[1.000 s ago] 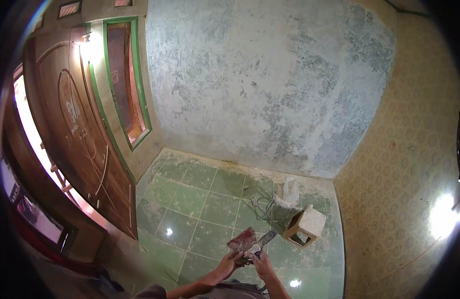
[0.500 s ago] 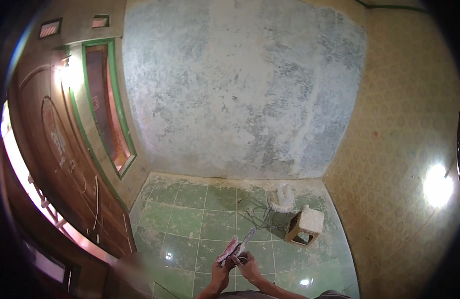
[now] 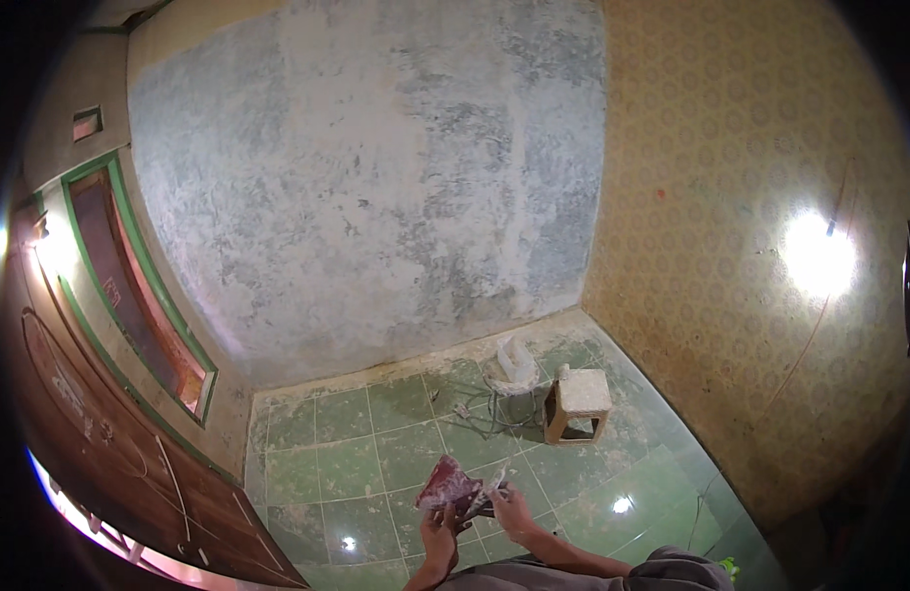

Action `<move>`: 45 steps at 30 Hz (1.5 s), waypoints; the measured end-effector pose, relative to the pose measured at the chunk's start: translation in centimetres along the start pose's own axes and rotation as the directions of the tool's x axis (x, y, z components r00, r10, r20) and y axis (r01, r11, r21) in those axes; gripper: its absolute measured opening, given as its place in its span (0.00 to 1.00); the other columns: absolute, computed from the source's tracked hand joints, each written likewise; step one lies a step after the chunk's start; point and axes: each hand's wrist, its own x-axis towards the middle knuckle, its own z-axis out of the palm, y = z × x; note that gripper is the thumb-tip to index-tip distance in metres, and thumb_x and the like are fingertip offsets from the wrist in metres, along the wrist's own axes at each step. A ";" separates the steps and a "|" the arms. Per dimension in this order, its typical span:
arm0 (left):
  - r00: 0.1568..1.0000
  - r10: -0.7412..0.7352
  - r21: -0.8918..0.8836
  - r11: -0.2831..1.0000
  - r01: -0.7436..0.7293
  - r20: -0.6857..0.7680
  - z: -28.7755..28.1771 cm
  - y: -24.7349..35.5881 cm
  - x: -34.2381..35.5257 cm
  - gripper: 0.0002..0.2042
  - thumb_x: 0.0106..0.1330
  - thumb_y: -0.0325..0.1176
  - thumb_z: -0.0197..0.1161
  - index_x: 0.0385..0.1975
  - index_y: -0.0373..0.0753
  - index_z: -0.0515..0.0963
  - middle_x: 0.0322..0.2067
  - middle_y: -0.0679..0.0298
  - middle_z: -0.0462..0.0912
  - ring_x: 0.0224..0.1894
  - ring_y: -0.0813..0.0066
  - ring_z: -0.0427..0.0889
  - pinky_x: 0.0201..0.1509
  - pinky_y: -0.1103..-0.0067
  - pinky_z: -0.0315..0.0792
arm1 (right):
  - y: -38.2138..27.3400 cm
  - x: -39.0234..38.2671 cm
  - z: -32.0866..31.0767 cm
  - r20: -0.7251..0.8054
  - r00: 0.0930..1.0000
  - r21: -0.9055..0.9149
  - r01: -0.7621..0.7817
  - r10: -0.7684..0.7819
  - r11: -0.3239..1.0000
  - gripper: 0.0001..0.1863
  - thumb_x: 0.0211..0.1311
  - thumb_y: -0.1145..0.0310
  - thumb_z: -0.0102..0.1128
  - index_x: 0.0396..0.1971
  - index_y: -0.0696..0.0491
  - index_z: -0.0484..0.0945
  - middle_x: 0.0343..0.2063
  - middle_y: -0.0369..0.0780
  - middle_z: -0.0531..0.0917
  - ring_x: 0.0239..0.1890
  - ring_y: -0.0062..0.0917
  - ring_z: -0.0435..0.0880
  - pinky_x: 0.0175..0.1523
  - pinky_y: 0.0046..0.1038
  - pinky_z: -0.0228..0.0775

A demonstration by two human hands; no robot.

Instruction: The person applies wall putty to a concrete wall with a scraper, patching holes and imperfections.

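In the lower middle, my left hand (image 3: 440,534) grips a flat, dark red board-like spreader (image 3: 440,481), smeared with white material, from below. My right hand (image 3: 511,509) is closed on a narrow, white-crusted putty knife (image 3: 493,484), held against the spreader's right side. The fingers of both hands are partly hidden behind the tools. Beyond them on the floor are a white bag (image 3: 517,360) on a round seat with thin metal legs and a dusty boxy wooden stool (image 3: 580,392).
A patchy grey-white wall (image 3: 376,197) faces me above dusty green floor tiles (image 3: 347,463). On the left are a brown door (image 3: 91,453) and a green-framed window (image 3: 120,256); on the right, a patterned yellow wall (image 3: 731,118) with a bright lamp (image 3: 817,254) and cord.
The view has swung rightward. The red spreader, seen edge-on half a second ago, now shows its broad face, and the putty knife in my right hand has also shifted its angle.
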 end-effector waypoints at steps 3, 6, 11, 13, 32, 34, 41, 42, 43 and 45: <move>1.000 -0.013 0.083 0.996 0.010 0.029 1.2 0.7 -0.1 0.11 0.72 0.35 0.56 0.47 0.36 0.73 0.39 0.57 0.82 0.34 0.70 0.86 0.32 0.78 0.79 | 0.2 0.5 -3.1 -0.065 0.995 0.276 -0.060 0.081 0.959 0.14 0.73 0.62 0.48 0.48 0.55 0.74 0.30 0.35 0.78 0.28 0.19 0.77 0.33 0.25 0.73; 1.000 -0.008 0.178 0.984 0.004 0.020 0.5 -1.1 1.2 0.13 0.72 0.37 0.57 0.49 0.36 0.72 0.41 0.58 0.81 0.35 0.72 0.84 0.32 0.77 0.78 | -2.9 -1.1 -5.7 -0.018 0.982 0.310 -0.172 0.187 0.935 0.16 0.73 0.56 0.47 0.47 0.54 0.73 0.29 0.34 0.74 0.28 0.19 0.73 0.31 0.25 0.69; 0.999 0.029 0.131 0.991 -0.025 -0.027 3.9 -1.8 1.9 0.17 0.70 0.38 0.60 0.50 0.33 0.72 0.39 0.64 0.79 0.34 0.78 0.78 0.35 0.78 0.76 | -2.9 0.2 -8.3 -0.039 0.978 0.227 -0.193 0.207 0.954 0.17 0.72 0.56 0.50 0.49 0.54 0.72 0.28 0.34 0.74 0.26 0.18 0.72 0.28 0.23 0.66; 0.999 0.014 0.147 0.989 -0.009 -0.033 4.8 -2.7 2.8 0.16 0.70 0.38 0.60 0.49 0.34 0.73 0.35 0.67 0.79 0.29 0.81 0.76 0.32 0.81 0.72 | -4.2 0.6 -8.9 -0.030 0.971 0.254 -0.221 0.236 0.942 0.20 0.68 0.59 0.57 0.54 0.54 0.71 0.26 0.31 0.75 0.26 0.15 0.72 0.28 0.21 0.65; 0.899 -0.416 0.442 0.838 0.320 0.138 14.9 -10.7 9.7 0.13 0.71 0.37 0.59 0.48 0.35 0.77 0.43 0.66 0.81 0.44 0.79 0.77 0.52 0.80 0.70 | -5.1 7.4 -18.1 0.143 0.986 -0.073 -0.077 0.087 0.994 0.20 0.69 0.59 0.57 0.51 0.60 0.72 0.34 0.36 0.78 0.34 0.17 0.72 0.40 0.23 0.68; 0.885 -0.431 0.426 0.844 0.326 0.176 16.4 -11.1 12.1 0.14 0.71 0.36 0.58 0.51 0.34 0.76 0.45 0.65 0.81 0.46 0.79 0.77 0.54 0.80 0.70 | -5.0 10.1 -18.4 0.058 0.997 -0.152 -0.037 0.046 0.988 0.16 0.70 0.62 0.57 0.42 0.62 0.75 0.28 0.36 0.78 0.31 0.19 0.72 0.38 0.26 0.69; 0.743 -0.525 0.570 0.786 0.238 0.414 20.2 -11.9 24.5 0.16 0.73 0.38 0.56 0.52 0.34 0.75 0.44 0.66 0.80 0.44 0.80 0.77 0.52 0.81 0.69 | -7.0 20.2 -18.9 -0.139 0.973 -0.008 -0.185 0.182 0.983 0.14 0.69 0.61 0.58 0.37 0.59 0.77 0.25 0.30 0.76 0.26 0.14 0.69 0.31 0.21 0.62; 0.653 -0.619 0.649 0.719 0.247 0.437 21.4 -11.0 26.7 0.15 0.73 0.40 0.55 0.49 0.35 0.76 0.42 0.66 0.80 0.42 0.80 0.76 0.49 0.81 0.69 | -7.2 21.8 -19.1 -0.206 0.953 0.017 -0.222 0.221 0.975 0.13 0.69 0.60 0.58 0.37 0.57 0.78 0.24 0.30 0.75 0.25 0.13 0.68 0.30 0.20 0.60; 0.552 -0.706 0.725 0.645 0.242 0.444 22.6 -10.2 28.9 0.15 0.73 0.41 0.55 0.46 0.36 0.76 0.39 0.67 0.79 0.40 0.81 0.75 0.46 0.82 0.69 | -7.3 23.4 -19.3 -0.272 0.927 0.045 -0.256 0.259 0.966 0.13 0.69 0.60 0.59 0.37 0.56 0.78 0.23 0.29 0.74 0.25 0.11 0.67 0.28 0.19 0.59; 0.530 -0.682 0.693 0.685 0.224 0.503 24.0 -9.5 33.3 0.15 0.74 0.43 0.54 0.42 0.37 0.76 0.35 0.68 0.79 0.36 0.82 0.74 0.41 0.82 0.68 | -6.8 27.4 -19.7 -0.316 0.910 0.041 -0.270 0.269 0.962 0.14 0.69 0.58 0.58 0.37 0.55 0.78 0.23 0.29 0.74 0.24 0.11 0.67 0.28 0.19 0.59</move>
